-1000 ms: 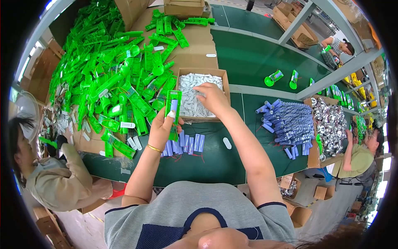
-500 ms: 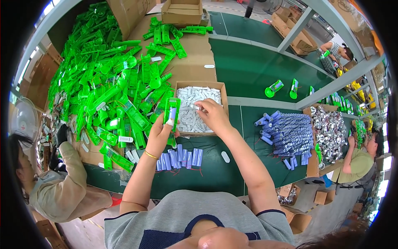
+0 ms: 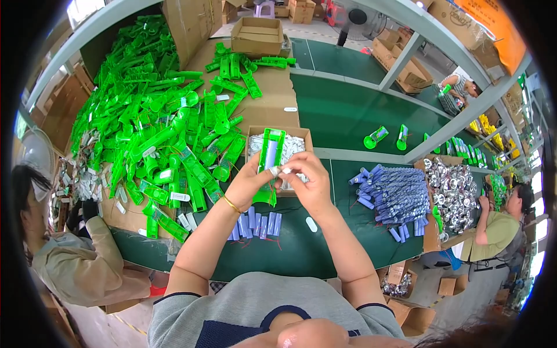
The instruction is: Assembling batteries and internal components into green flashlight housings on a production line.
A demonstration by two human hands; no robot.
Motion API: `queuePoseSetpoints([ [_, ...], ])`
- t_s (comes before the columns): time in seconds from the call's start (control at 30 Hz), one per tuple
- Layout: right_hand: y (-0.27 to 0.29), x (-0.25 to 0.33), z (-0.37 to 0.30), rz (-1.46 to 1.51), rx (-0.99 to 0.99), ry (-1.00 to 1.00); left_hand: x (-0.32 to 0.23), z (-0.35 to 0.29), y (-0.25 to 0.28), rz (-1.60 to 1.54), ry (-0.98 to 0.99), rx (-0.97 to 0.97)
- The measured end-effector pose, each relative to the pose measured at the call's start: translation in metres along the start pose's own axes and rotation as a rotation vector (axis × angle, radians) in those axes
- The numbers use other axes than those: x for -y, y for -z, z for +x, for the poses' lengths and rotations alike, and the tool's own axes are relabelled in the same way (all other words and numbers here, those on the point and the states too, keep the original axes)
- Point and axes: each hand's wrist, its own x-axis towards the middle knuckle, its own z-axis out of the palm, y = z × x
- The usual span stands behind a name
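My left hand (image 3: 250, 184) is closed round a long green plastic housing (image 3: 281, 142), held up over the box of white parts. A pale purple cylindrical battery (image 3: 271, 155) lies in the housing's hollow. Something white covers the tip of my left thumb. The fingers of my right hand (image 3: 310, 181) pinch a small white piece (image 3: 285, 171) against the housing's right edge, close to that thumb. Behind both hands stands a cardboard box (image 3: 308, 138) of small white plastic parts. Below them, a row of purple batteries (image 3: 257, 224) with thin red wires lies on the green table.
A big heap of green housings (image 3: 168, 122) spreads over cardboard on the left. Stacked purple batteries (image 3: 394, 191) and a box of shiny metal parts (image 3: 451, 191) stand to the right. Co-workers sit at left (image 3: 87, 261) and right (image 3: 493, 229). A grey metal frame (image 3: 464, 119) crosses the far right.
My right hand has moved from the box of white parts to the housing, carrying a small white piece. My left hand has shifted the housing rightward, in front of the box. The view has tilted slightly.
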Motion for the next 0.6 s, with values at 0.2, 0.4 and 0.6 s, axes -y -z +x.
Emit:
queuePoseSetpoints([
  [0.2, 0.025, -0.01, 0.021, -0.354, 0.1, -0.047, 0.015, 0.005, 0.008, 0.262, -0.113, -0.062],
  [0.4, 0.032, -0.009, 0.047, -0.388, 0.063, 0.04, 0.019, 0.018, 0.002, 0.6, -0.236, -0.132],
  [0.6, 0.031, -0.03, 0.065, -0.047, 0.021, -0.326, 0.008, 0.033, -0.003, 0.669, -0.202, -0.089],
])
